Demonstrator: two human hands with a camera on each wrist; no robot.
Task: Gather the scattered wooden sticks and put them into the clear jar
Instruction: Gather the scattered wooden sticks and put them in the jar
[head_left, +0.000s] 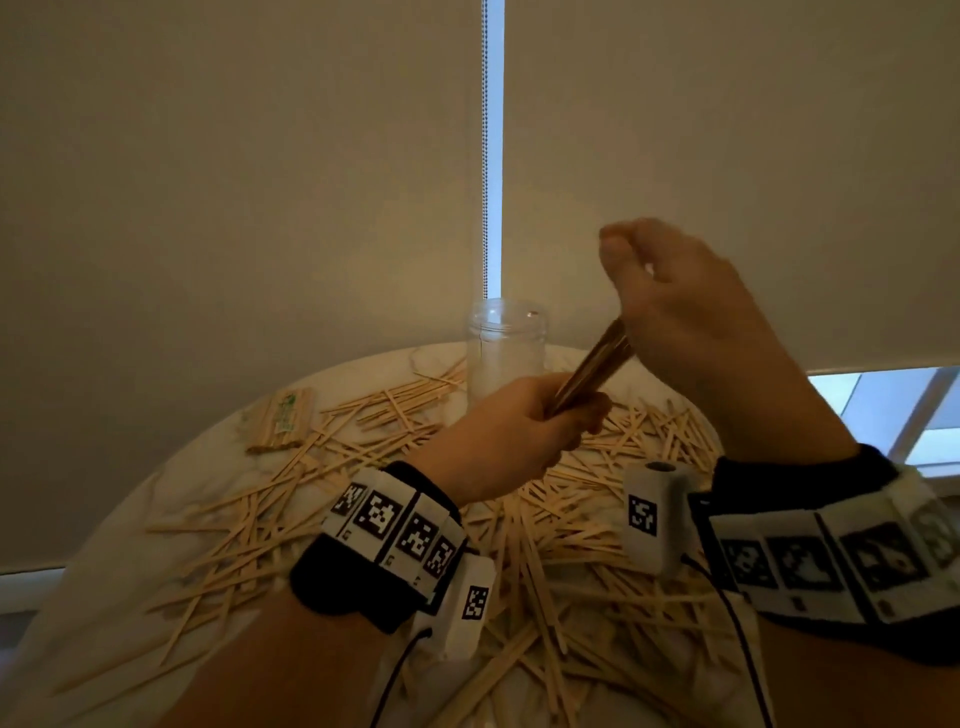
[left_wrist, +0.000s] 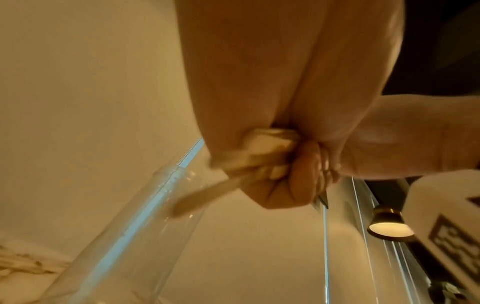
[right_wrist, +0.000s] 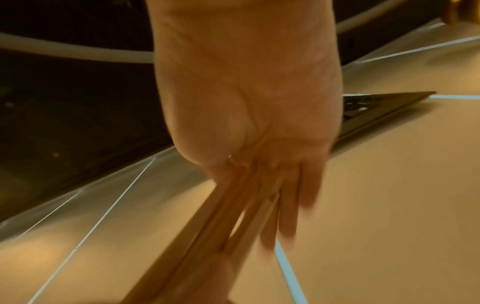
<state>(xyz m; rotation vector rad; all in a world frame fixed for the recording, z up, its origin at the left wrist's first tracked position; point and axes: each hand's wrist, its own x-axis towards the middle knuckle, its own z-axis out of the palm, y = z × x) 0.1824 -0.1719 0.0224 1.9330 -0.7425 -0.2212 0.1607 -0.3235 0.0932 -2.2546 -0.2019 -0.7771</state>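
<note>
Wooden sticks (head_left: 291, 499) litter table (head_left: 218, 441) | left hand (head_left: 498, 436) grips bundle (head_left: 592, 364) | right hand (head_left: 691, 322) flat | jar (head_left: 506, 353) behind

My head camera is looking forward and down from behind and above my grip on the sticks (head_left: 592, 371). Both wrist cameras are looking up from just beneath it, very near, sharing those sticks.

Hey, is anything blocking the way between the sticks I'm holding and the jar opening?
Nothing visible does. The jar stands open and lidless just behind the stick bundle in the left hand.
</note>
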